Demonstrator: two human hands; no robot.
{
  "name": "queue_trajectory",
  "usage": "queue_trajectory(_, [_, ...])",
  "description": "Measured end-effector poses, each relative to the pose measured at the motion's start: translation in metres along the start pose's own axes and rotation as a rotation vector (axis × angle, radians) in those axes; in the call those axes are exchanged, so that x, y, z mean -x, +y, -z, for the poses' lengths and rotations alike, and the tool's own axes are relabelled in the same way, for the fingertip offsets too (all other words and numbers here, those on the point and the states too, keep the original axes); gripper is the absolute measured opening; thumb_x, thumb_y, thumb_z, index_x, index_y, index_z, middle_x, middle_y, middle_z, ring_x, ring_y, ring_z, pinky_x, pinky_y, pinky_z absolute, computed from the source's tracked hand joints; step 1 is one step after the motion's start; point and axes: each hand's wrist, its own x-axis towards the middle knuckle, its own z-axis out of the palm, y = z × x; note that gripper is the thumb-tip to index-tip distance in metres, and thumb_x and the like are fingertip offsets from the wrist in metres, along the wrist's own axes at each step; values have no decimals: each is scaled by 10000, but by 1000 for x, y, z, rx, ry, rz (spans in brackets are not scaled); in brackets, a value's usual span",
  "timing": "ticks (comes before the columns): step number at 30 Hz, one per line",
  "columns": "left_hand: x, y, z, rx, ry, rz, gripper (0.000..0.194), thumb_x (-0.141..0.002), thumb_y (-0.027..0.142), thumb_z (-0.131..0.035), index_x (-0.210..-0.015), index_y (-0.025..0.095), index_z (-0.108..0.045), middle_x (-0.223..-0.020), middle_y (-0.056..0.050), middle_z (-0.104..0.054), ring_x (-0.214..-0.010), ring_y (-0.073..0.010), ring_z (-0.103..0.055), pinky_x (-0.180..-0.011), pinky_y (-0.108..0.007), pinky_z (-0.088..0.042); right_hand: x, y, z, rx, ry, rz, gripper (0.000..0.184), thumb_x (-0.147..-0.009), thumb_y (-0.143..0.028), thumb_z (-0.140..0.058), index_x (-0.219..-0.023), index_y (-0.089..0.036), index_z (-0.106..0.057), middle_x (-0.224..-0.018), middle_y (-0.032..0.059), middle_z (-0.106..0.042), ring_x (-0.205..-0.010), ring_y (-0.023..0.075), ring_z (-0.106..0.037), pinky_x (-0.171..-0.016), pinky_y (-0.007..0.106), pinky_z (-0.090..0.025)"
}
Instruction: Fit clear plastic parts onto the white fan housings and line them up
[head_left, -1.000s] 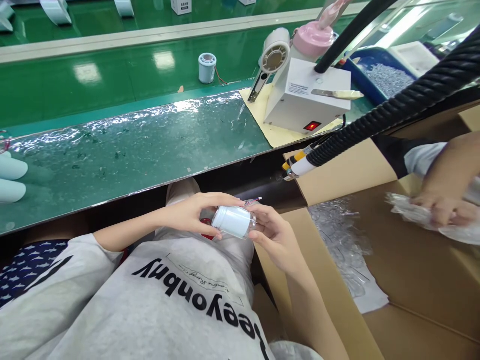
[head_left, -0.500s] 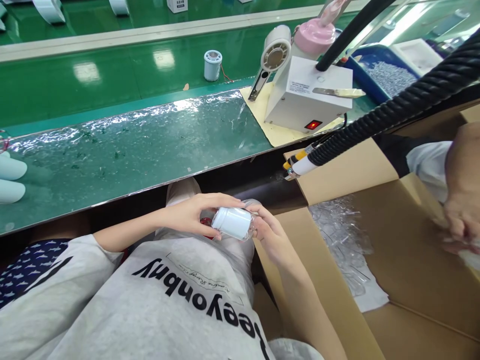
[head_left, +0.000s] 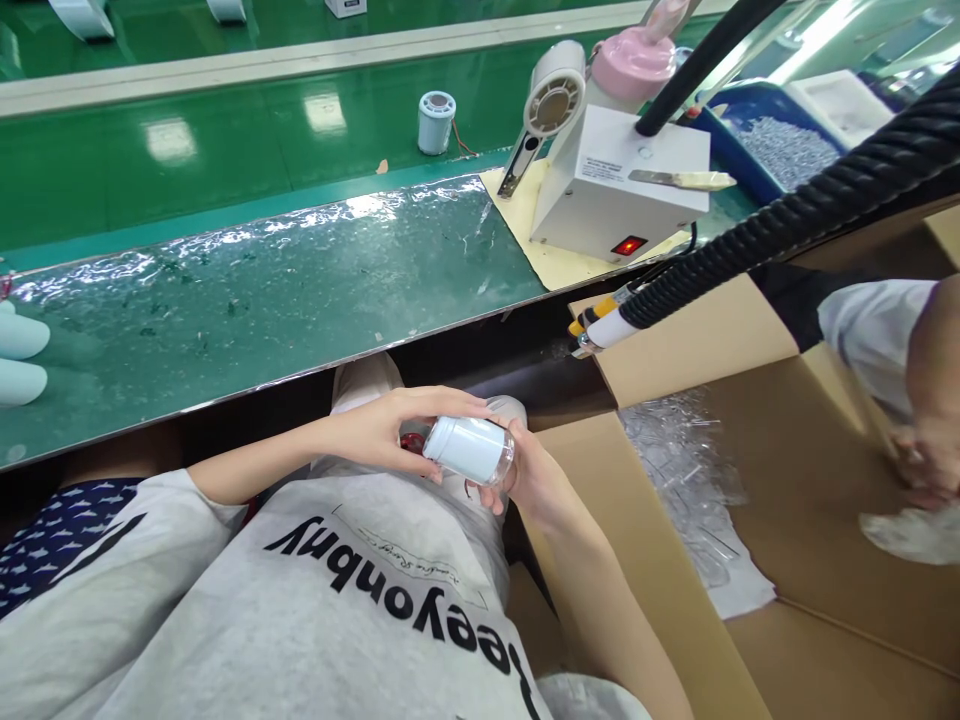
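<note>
In my lap, just below the workbench edge, I hold a small pale-blue cylinder (head_left: 466,448) with a clear cap on its right end. My left hand (head_left: 382,428) curls over its top and left side. My right hand (head_left: 525,468) wraps round the capped end from the right, fingers closed on it. Both hands grip the same piece above my grey printed shirt.
A green bench covered with clear film (head_left: 262,290) lies ahead. A white box with a red light (head_left: 615,190), a hand-held blower (head_left: 547,105) and a black coiled hose (head_left: 787,225) stand to the right. An open cardboard box (head_left: 787,520) holds clear plastic pieces; another person's hand (head_left: 926,470) reaches in.
My right hand has turned and closed further round the capped end of the cylinder. The other person's hand has shifted right and lower in the box.
</note>
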Motion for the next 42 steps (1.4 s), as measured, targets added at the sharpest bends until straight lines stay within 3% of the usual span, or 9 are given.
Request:
queue_trajectory(10, [1, -7, -2, 5, 11, -7, 794, -829, 319, -896, -1549, 332, -562, -1587, -154, -577, -1463, -318, -571, -1160, -442, -525, -4, 6, 5, -53, -45, -136, 693, -848, -841, -611, -911, -154, -681, -532, 27, -671, -355, 115, -554, -302, 174, -381])
queue_trajectory(16, [0, 3, -6, 34, 60, 98, 651, -845, 295, -851, -1459, 292, -633, -1452, -149, -651, -1303, -289, -668, -940, -359, -629, -3, 10, 4, 46, -83, -84, 830, -721, -993, -581, -805, -171, -662, -547, 27, -637, -379, 127, -556, -324, 209, -425])
queue_trajectory(19, [2, 8, -8, 123, 106, 220, 675, -817, 307, -863, -1449, 270, -630, -1419, -140, -656, -1211, -267, -695, -874, -330, -640, 2, 17, 9, 195, 26, 125, 805, -809, -977, -493, -932, -196, -647, -657, 44, -695, -499, 182, -667, -442, 275, -562])
queue_trajectory(22, [3, 11, -9, 226, 129, 307, 722, -797, 322, -882, -1462, 256, -611, -1393, -137, -663, -1092, -232, -725, -838, -318, -643, 6, 25, 17, 444, 148, 497, 717, -898, -855, -566, -1279, -248, -589, -1091, 112, -774, -852, 247, -789, -703, 359, -682])
queue_trajectory(25, [4, 13, -11, 312, 116, 357, 749, -807, 331, -879, -1489, 266, -579, -1354, -130, -685, -1016, -209, -744, -809, -308, -643, 7, 28, 24, 799, 151, 890, 732, -941, -652, -709, -1530, -310, -442, -1553, 178, -570, -1324, 335, -671, -1011, 505, -646])
queue_trajectory(28, [4, 14, -12, 339, 94, 388, 762, -816, 366, -878, -1504, 262, -566, -1260, -119, -721, -974, -211, -758, -783, -304, -639, 5, 26, 25, 1051, 143, 1176, 677, -999, -289, -722, -1592, -342, -398, -1605, 154, -534, -1437, 332, -590, -1092, 565, -602])
queue_trajectory(31, [4, 13, -12, 312, 84, 389, 807, -797, 398, -901, -1516, 252, -565, -1225, -119, -737, -929, -205, -759, -763, -296, -628, 6, 25, 24, 1103, 149, 1237, 635, -994, -163, -691, -1562, -336, -466, -1497, 131, -644, -1328, 304, -685, -1030, 513, -655])
queue_trajectory(37, [3, 12, -10, 301, 88, 342, 809, -787, 343, -917, -1520, 280, -581, -1395, -142, -701, -1066, -235, -759, -902, -345, -622, 10, 31, 23, 909, 208, 1075, 606, -942, -412, -805, -1490, -308, -568, -1423, 151, -706, -1294, 335, -711, -1026, 525, -660])
queue_trajectory(42, [5, 14, -10, 284, 105, 372, 772, -787, 355, -912, -1486, 266, -597, -1380, -137, -703, -1046, -234, -770, -887, -343, -626, 8, 33, 24, 991, 228, 1268, 595, -920, -163, -790, -1461, -324, -603, -1398, 122, -728, -1215, 319, -755, -950, 506, -695])
